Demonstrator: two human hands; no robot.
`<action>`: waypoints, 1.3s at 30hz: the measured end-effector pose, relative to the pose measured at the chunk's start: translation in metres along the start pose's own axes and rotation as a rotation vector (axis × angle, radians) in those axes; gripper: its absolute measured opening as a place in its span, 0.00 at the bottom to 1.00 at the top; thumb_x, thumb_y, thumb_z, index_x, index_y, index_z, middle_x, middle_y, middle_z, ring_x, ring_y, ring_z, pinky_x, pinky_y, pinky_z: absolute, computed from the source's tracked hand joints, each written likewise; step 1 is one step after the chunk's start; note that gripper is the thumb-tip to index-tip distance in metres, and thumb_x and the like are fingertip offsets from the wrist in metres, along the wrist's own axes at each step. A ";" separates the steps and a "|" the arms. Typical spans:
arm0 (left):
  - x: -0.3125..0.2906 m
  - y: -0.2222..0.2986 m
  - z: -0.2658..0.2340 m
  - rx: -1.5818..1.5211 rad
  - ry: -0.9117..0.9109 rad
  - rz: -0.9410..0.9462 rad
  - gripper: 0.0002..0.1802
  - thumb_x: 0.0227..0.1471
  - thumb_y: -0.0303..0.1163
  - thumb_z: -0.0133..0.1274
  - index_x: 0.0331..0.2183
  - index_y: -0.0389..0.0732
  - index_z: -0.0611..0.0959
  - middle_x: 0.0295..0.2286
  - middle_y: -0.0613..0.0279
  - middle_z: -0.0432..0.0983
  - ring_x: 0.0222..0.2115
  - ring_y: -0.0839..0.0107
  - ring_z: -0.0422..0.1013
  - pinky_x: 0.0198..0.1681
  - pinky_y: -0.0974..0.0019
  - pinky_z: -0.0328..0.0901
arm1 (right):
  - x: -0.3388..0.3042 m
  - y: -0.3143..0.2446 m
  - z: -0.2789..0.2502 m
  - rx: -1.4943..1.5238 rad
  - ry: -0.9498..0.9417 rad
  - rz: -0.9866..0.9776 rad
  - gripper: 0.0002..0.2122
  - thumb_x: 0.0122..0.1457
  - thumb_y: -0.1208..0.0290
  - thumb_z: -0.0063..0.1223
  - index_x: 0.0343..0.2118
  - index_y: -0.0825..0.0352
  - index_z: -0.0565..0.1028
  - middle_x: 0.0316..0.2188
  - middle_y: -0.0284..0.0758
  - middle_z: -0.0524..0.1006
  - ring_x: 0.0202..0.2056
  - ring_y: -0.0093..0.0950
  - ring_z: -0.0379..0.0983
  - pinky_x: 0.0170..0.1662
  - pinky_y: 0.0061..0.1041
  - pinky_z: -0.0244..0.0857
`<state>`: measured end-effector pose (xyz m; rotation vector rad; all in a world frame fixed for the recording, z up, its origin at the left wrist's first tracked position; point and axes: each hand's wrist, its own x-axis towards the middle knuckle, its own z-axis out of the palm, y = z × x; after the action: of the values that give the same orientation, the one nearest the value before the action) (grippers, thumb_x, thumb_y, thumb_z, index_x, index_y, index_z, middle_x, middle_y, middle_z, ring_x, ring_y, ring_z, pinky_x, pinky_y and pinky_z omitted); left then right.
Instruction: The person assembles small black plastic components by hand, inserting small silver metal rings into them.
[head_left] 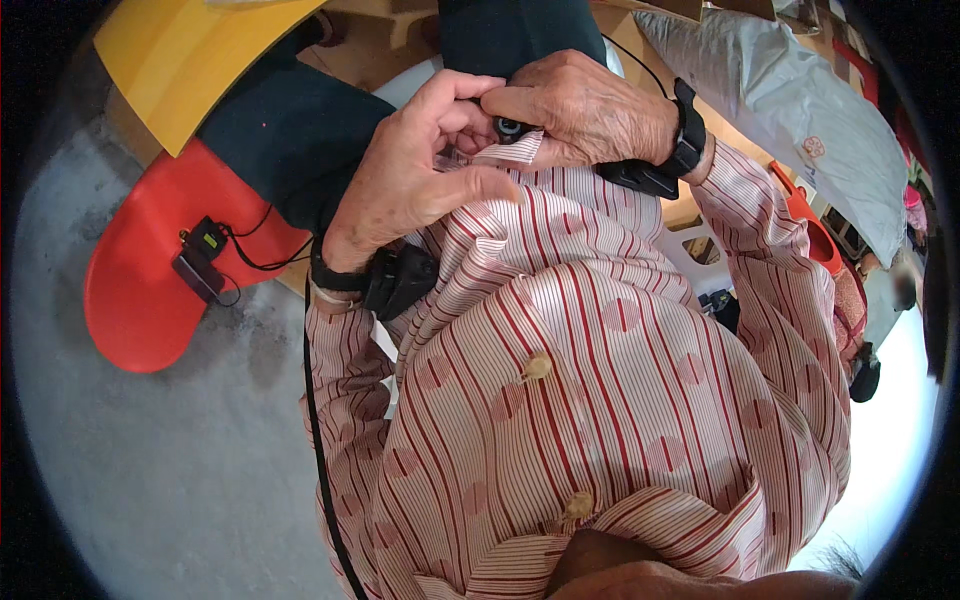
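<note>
Both my hands meet over my lap at the top middle. Between them shows a small dark round piece with a pale ring on its face. My right hand is closed, thumb and fingers pinching that piece from the right. My left hand comes in from the left with its fingers curled against the piece and its thumb stretched out below. What the left fingers hold is hidden. Just under the piece lies a fold of my red-and-white striped shirt. Black straps with dark boxes sit on both wrists.
A red seat on the left carries a small black device with cables. A yellow curved panel stands at the upper left. At the upper right lies a large pale sack. A black cable runs along my left arm.
</note>
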<state>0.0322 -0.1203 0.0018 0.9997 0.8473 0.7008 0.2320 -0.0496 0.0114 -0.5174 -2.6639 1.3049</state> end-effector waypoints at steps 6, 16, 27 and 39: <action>0.001 0.008 0.004 0.273 0.047 0.070 0.36 0.32 0.34 0.67 0.44 0.39 0.68 0.25 0.59 0.74 0.26 0.70 0.72 0.31 0.71 0.67 | -0.002 -0.005 -0.001 -0.047 -0.055 0.023 0.19 0.49 0.55 0.55 0.34 0.67 0.70 0.19 0.40 0.72 0.23 0.40 0.71 0.26 0.34 0.65; -0.003 0.022 0.006 0.493 0.025 0.129 0.33 0.34 0.34 0.66 0.42 0.39 0.68 0.24 0.58 0.72 0.26 0.67 0.73 0.31 0.69 0.68 | -0.003 -0.010 0.003 -0.034 -0.034 -0.024 0.22 0.47 0.52 0.53 0.31 0.70 0.68 0.20 0.39 0.69 0.24 0.38 0.70 0.29 0.33 0.66; 0.000 0.016 0.005 0.492 0.097 0.167 0.30 0.36 0.34 0.65 0.42 0.41 0.70 0.24 0.60 0.72 0.25 0.69 0.72 0.30 0.71 0.67 | -0.003 -0.007 0.003 -0.088 -0.010 -0.045 0.21 0.46 0.54 0.53 0.31 0.70 0.68 0.22 0.39 0.70 0.27 0.38 0.70 0.31 0.33 0.66; 0.011 0.009 0.002 -0.076 0.205 -0.047 0.18 0.48 0.27 0.57 0.42 0.35 0.74 0.29 0.66 0.72 0.30 0.82 0.67 0.34 0.80 0.64 | 0.002 -0.004 -0.004 -0.219 0.077 -0.038 0.21 0.40 0.65 0.59 0.35 0.70 0.67 0.21 0.38 0.69 0.26 0.37 0.70 0.28 0.32 0.65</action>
<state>0.0381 -0.1091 0.0077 0.8467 1.0123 0.7987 0.2306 -0.0484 0.0172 -0.5277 -2.7530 0.9681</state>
